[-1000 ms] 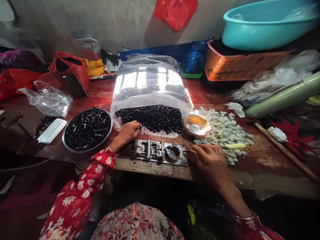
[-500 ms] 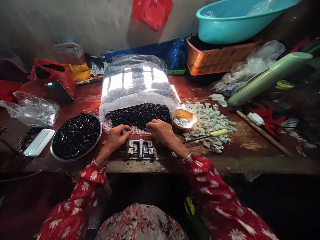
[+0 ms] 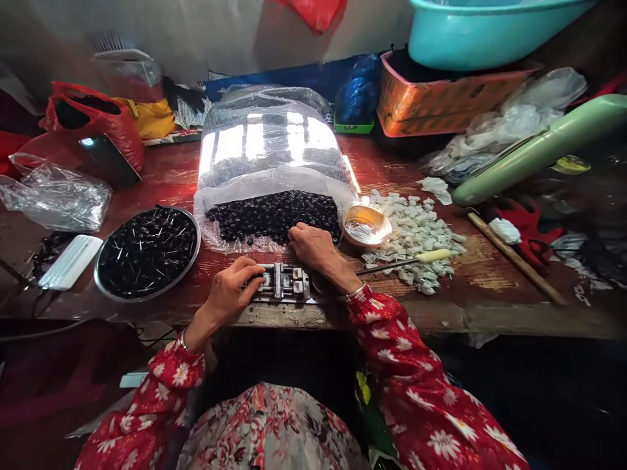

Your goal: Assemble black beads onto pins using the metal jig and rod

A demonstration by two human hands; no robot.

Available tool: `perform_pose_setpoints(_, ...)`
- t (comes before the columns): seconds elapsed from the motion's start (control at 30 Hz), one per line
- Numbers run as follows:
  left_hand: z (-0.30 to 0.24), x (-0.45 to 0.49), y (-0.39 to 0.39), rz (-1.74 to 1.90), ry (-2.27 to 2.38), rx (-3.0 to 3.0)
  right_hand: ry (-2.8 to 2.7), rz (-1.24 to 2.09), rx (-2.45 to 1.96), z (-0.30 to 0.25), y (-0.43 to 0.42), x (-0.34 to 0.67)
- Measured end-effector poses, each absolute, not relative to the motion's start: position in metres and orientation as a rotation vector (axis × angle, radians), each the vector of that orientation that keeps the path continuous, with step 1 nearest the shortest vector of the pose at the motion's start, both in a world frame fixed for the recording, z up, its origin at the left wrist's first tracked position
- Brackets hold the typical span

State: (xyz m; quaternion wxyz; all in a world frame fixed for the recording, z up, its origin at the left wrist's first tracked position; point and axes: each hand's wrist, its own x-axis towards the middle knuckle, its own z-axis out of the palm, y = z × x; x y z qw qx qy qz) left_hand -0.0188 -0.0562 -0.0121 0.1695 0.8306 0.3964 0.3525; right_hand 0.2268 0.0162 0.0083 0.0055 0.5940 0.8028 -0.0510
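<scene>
My left hand (image 3: 236, 287) is at the left end of a small metal jig (image 3: 278, 282) by the table's front edge. Its thumb and fingers pinch together there; what they hold, if anything, is too small to make out. At the front of a clear plastic bag (image 3: 274, 147), my right hand (image 3: 316, 247) has its fingers curled over the edge of small black pieces (image 3: 274, 212) spilling from the opening. Whatever lies in those fingertips is hidden. Beside the right hand stands a round bowl (image 3: 366, 236) of thin metal pins.
Left of the jig sits a round metal tray (image 3: 196, 251) of black pieces with pins. Small pale pieces (image 3: 416, 225) lie heaped at right, with a yellow-handled screwdriver (image 3: 434, 256) across them. Farther right are a wooden-handled tool (image 3: 514, 258) and a green tube (image 3: 543, 147).
My left hand has moved from near the bag's edge down to the left end of the jig. My right hand stays by the black pieces. The view has shifted slightly.
</scene>
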Motion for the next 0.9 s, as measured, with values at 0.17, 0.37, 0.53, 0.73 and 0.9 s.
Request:
perform_pose_setpoints(0.17,-0.004,-0.019,-0.059,0.815,1.331,2.315,2.541,-0.13,1.849,0.004,0.02,0.224)
perform_pose_setpoints(0.37,0.002,-0.013,-0.061,0.686,1.468,2.326,2.608,-0.24,1.973,0.0,0.019,0.232)
perform_pose_setpoints(0.53,-0.001,-0.004,-0.063,0.684,1.523,2.42,2.828,-0.537,2.201,-0.003,0.001,0.249)
perform_pose_setpoints(0.73,-0.003,0.007,-0.062,0.669,1.634,2.409,2.957,-0.837,2.193,0.004,-0.046,0.258)
perform_pose_setpoints(0.9,-0.005,0.002,-0.062,0.716,1.591,2.355,3.077,-0.714,2.141,0.004,-0.076,0.252)
